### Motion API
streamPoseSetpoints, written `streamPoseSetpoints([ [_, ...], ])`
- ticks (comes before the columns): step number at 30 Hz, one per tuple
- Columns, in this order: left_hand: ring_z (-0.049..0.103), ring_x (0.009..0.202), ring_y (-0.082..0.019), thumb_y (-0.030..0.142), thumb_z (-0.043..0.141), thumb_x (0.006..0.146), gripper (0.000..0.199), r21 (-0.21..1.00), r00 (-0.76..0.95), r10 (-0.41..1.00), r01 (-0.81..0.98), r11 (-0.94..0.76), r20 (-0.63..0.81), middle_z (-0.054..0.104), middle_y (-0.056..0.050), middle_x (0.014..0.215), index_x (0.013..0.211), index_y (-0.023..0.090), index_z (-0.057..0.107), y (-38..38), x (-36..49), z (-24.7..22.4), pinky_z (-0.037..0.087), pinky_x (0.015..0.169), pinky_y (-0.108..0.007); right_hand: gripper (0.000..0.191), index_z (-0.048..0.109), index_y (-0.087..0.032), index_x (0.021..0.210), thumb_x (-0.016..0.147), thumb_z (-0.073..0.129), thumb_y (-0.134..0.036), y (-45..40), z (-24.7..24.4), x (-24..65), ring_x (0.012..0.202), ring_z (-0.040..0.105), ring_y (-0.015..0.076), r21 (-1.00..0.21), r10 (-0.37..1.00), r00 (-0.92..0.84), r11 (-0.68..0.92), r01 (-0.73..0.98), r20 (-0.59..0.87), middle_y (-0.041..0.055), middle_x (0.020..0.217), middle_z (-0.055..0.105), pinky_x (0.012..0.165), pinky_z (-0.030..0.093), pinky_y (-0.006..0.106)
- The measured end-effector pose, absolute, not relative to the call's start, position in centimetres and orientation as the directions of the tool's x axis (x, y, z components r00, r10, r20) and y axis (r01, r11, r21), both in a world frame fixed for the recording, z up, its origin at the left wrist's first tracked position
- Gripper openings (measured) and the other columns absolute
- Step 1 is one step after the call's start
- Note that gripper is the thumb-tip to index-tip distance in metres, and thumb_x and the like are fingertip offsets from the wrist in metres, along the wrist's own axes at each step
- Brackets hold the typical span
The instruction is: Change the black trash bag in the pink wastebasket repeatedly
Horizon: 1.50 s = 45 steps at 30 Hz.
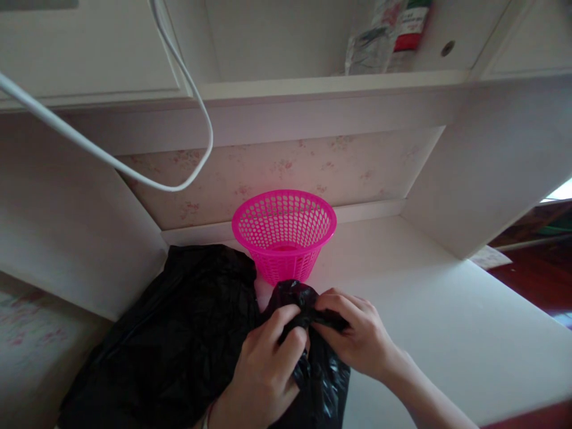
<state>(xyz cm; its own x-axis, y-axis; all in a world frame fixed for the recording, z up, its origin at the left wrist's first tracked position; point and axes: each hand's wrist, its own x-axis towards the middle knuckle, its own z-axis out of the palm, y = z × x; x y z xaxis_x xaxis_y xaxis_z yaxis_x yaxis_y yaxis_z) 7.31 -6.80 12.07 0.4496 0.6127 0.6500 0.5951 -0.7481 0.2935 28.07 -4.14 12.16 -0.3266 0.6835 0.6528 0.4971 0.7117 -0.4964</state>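
A shiny black plastic bag (328,381) is gathered between my two hands, in front of the pink basket. My left hand (268,363) is closed on its bunched top, thumb and fingers bent round the plastic. On the other side, my right hand (357,330) pinches a twisted end of the same bag. Just beyond the bunched plastic stands a pink perforated basket (286,259), upright, with nothing visible inside. To the left of my hands lies a larger heap of black material (192,333), crumpled.
The white surface (438,298) stretches to the right, between side panels. A white cable (134,173) loops down at the upper left. Above, an open shelf (339,83) holds clear plastic packaging (370,50) and a red-and-green labelled item (411,27).
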Motion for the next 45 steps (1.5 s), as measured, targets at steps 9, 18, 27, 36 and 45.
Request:
streamPoseSetpoints([
  [9, 0.072, 0.118, -0.024, 0.01, 0.058, 0.092, 0.015, 0.314, 0.441, 0.522, 0.461, -0.83, 0.73, 0.071, -0.018, 0.128, 0.103, 0.019, 0.058, -6.5, 7.3, 12.1, 0.059, 0.1, -0.029, 0.029, 0.065, -0.026, 0.116, 0.094, 0.072, -0.043, -5.0, 12.1, 28.7, 0.069, 0.057, 0.0125, -0.964, 0.915, -0.304, 0.248, -0.095, 0.266, 0.003, 0.095, 0.072, 0.06, 0.046, 0.024],
  [18, 0.07, 0.121, -0.022, 0.006, 0.058, 0.094, 0.014, 0.368, 0.482, 0.501, 0.348, -0.862, 0.719, 0.07, -0.015, 0.131, 0.098, 0.019, 0.058, -5.9, 7.8, 11.8, 0.058, 0.102, -0.027, 0.034, 0.081, -0.022, 0.108, 0.09, 0.076, -0.05, -3.9, 13.2, 28.3, 0.095, 0.065, 0.02, -0.989, 0.912, -0.407, -0.01, -0.144, 0.05, 0.0048, 0.098, 0.073, 0.09, 0.05, 0.033],
  [27, 0.069, 0.115, -0.018, 0.023, 0.062, 0.1, 0.013, 0.706, 0.371, 0.758, 0.293, -0.644, 0.537, 0.07, -0.006, 0.124, 0.092, 0.025, 0.052, -5.8, 8.1, 13.3, 0.054, 0.101, -0.03, 0.032, 0.076, -0.022, 0.095, 0.096, 0.067, -0.052, -3.3, 14.5, 27.8, 0.094, 0.067, 0.0204, -0.974, 0.959, -0.179, 0.202, -0.105, 0.218, 0.0071, 0.097, 0.074, 0.086, 0.054, 0.032],
  [36, 0.065, 0.084, -0.016, 0.045, 0.032, 0.11, 0.05, 0.833, 0.25, 0.865, 0.254, -0.492, 0.434, 0.066, -0.01, 0.104, 0.074, 0.02, 0.058, -6.2, 7.4, 11.8, 0.051, 0.075, -0.027, 0.033, 0.067, -0.02, 0.086, 0.101, 0.062, -0.049, -2.4, 13.9, 27.6, 0.088, 0.063, 0.0154, -0.938, 0.971, -0.193, 0.067, -0.341, 0.139, 0.0027, 0.088, 0.07, 0.08, 0.048, 0.026],
  [45, 0.061, 0.057, -0.016, 0.041, 0.031, 0.109, 0.039, 0.919, 0.243, 0.945, 0.273, -0.283, 0.219, 0.058, 0.001, 0.067, 0.12, 0.021, 0.063, -8.6, 5.9, 8.2, 0.059, 0.073, -0.031, 0.036, 0.064, -0.02, 0.082, 0.082, 0.085, -0.049, 0.4, 12.3, 30.4, 0.071, 0.062, 0.0119, -0.855, 1.0, 0.013, 0.016, -0.519, 0.01, -0.0038, 0.072, 0.06, 0.073, 0.052, 0.026],
])
